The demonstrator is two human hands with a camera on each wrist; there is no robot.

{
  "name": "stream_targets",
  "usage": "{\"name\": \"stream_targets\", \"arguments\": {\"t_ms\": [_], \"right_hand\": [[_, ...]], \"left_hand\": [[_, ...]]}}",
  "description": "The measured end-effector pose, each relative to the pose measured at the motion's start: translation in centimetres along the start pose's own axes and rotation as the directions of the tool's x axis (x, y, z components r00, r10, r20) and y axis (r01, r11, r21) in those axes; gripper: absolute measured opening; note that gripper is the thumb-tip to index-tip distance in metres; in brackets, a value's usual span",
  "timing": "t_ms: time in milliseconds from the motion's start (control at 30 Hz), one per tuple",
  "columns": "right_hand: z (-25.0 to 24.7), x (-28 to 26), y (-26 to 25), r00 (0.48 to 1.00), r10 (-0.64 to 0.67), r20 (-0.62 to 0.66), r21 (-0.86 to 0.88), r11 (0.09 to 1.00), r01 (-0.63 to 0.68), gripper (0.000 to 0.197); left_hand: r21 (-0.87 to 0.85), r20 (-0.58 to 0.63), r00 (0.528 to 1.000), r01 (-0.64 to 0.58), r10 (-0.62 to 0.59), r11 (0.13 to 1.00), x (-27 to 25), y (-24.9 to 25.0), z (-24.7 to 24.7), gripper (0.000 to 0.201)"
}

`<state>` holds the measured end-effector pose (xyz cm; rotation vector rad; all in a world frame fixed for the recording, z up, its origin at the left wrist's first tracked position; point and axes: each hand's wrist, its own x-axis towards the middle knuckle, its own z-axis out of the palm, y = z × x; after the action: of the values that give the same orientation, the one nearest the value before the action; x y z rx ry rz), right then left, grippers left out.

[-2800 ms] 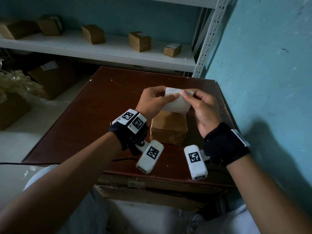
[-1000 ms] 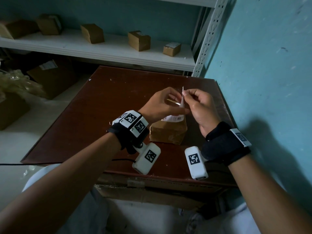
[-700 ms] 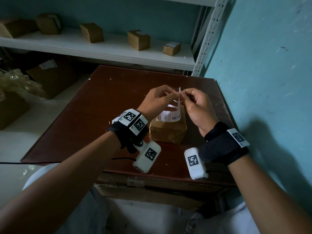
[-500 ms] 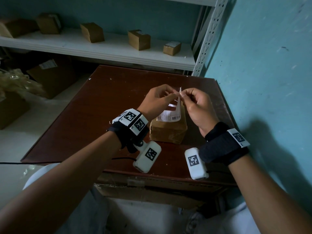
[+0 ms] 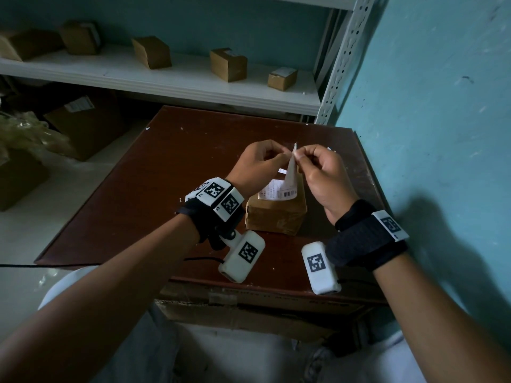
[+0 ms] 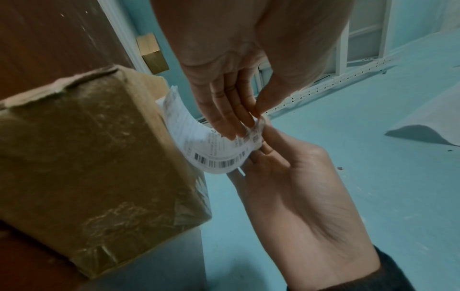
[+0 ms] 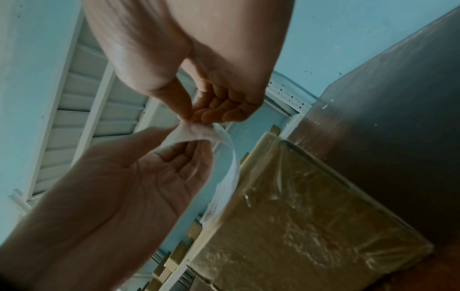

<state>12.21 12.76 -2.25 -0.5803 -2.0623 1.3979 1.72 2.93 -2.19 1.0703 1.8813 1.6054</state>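
A brown taped cardboard box [image 5: 276,217] stands on the dark red-brown table [image 5: 166,189], towards its right side. A white shipping label [image 5: 290,178] with barcodes curves up from the box top. Its upper edge is pinched between thumb and fingers of my left hand [image 5: 282,156] and my right hand [image 5: 300,156], which meet just above the box. The left wrist view shows the label [image 6: 214,141] bowed from the box [image 6: 87,157] to the left hand [image 6: 251,118] and right hand [image 6: 263,141]. In the right wrist view the right hand [image 7: 186,116] and left hand [image 7: 184,137] pinch the label [image 7: 199,132] beside the box [image 7: 311,216].
A white shelf [image 5: 179,84] behind the table carries several small cardboard boxes [image 5: 228,64]. Its perforated metal upright [image 5: 340,59] stands at the table's far right corner. A teal wall [image 5: 428,120] runs along the right. Larger cartons [image 5: 83,123] sit on the floor at left.
The white sheet, first held flat facing me, now stands edge-on with its lower end on the box top. Over the last second both hands rose slightly with it.
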Motion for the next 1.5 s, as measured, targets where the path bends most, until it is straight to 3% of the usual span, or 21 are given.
{"name": "stream_targets", "arguments": {"t_ms": [733,1000,1200,1400,1500], "right_hand": [[-0.10,-0.07,-0.19,1.000,0.009,-0.021,-0.030,0.999,-0.009,0.020],[-0.05,-0.08,0.13,0.998,-0.015,-0.054,-0.007,1.000,0.015,0.013],[-0.03,-0.13,-0.16,1.000,0.014,-0.027,0.085,0.996,-0.012,0.020],[-0.25,-0.08,-0.01,1.000,0.012,0.016,0.065,0.998,-0.013,0.006],[-0.26,-0.03,0.12,0.999,-0.009,0.036,0.042,0.999,0.008,0.010]], "left_hand": [[-0.011,-0.039,0.999,-0.006,0.005,1.000,-0.04,-0.04,0.13,0.012],[0.054,-0.036,0.998,-0.042,0.044,0.998,0.03,-0.29,0.20,0.016],[0.071,-0.063,0.997,-0.045,0.049,0.996,-0.02,-0.19,0.28,0.015],[0.050,-0.057,0.997,-0.043,0.046,0.998,-0.09,-0.05,0.26,0.016],[0.029,-0.049,0.998,-0.038,0.039,0.999,-0.16,0.03,0.25,0.018]]}}
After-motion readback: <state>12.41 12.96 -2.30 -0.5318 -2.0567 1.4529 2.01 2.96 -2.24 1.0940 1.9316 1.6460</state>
